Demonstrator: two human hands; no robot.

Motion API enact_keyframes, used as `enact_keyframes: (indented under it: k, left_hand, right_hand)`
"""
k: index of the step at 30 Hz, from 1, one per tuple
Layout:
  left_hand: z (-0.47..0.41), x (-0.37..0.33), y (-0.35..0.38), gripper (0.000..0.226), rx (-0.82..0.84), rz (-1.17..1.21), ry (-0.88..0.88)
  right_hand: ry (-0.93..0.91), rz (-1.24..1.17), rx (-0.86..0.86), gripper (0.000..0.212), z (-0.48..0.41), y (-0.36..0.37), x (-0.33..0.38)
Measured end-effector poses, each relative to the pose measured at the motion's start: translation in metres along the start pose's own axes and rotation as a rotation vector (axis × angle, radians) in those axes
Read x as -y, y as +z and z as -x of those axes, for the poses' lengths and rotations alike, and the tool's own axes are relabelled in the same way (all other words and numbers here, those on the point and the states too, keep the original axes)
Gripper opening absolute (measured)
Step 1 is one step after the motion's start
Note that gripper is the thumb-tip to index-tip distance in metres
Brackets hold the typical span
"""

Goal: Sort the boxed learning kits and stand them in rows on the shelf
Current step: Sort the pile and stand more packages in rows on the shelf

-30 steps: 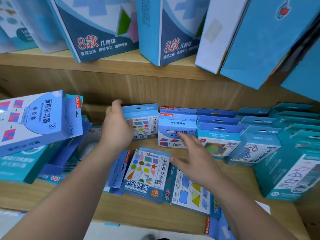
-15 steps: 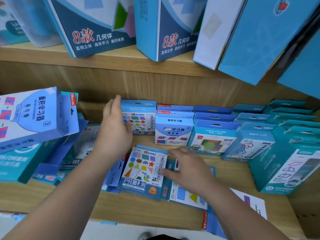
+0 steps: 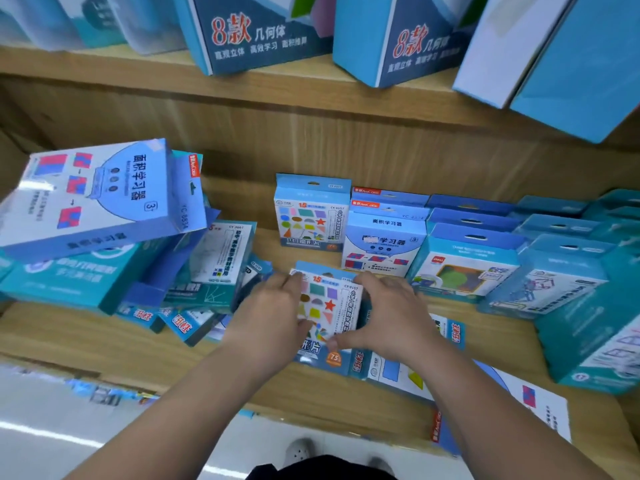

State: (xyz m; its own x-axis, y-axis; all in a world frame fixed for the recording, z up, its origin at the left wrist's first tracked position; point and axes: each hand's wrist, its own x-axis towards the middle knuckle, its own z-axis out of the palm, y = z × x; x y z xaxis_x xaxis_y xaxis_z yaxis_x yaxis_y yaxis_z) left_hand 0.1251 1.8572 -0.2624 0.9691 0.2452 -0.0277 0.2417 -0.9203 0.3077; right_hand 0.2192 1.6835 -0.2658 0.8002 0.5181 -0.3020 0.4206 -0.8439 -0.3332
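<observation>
A flat blue kit box with coloured shapes on its front (image 3: 325, 306) lies on the wooden shelf (image 3: 104, 337) near the front edge. My left hand (image 3: 273, 313) grips its left side and my right hand (image 3: 391, 313) grips its right side. Behind it a matching shapes box (image 3: 310, 216) stands upright at the left end of a row of standing kits (image 3: 464, 261). More flat boxes (image 3: 398, 372) lie under and to the right of the held one.
A messy pile of kits (image 3: 194, 271) fills the shelf's left, topped by a large tilted white-and-blue box (image 3: 97, 199). Teal boxes (image 3: 595, 341) stand at the right. Big boxes (image 3: 263, 32) lean on the upper shelf. A paper sheet (image 3: 540, 410) overhangs the front edge.
My left hand has left the upright shapes box at the back and come down; both hands have closed on the sides of the flat shapes box.
</observation>
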Motion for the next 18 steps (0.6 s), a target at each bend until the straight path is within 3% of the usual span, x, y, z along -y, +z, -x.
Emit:
enact_keyframes:
  k: [9,11,14,18]
  left_hand:
    - [-0.005,-0.004,-0.006,0.095,-0.079,0.21,-0.111]
    - [-0.005,-0.007,-0.009,0.105,-0.108,0.271,-0.148]
    - [-0.002,-0.01,-0.011,0.102,-0.182,0.356,-0.141]
    - [-0.001,-0.012,-0.018,0.093,-0.333,0.486,-0.102]
  right_hand:
    - [-0.122,-0.386,-0.186,0.09,0.009,-0.002,-0.001]
    - [-0.139,-0.419,-0.239,0.074,0.01,-0.005,-0.003]
    - [-0.185,-0.475,-0.303,0.046,0.01,-0.013,-0.005]
    - [-0.279,-0.48,-0.41,0.036,0.006,-0.028,0.004]
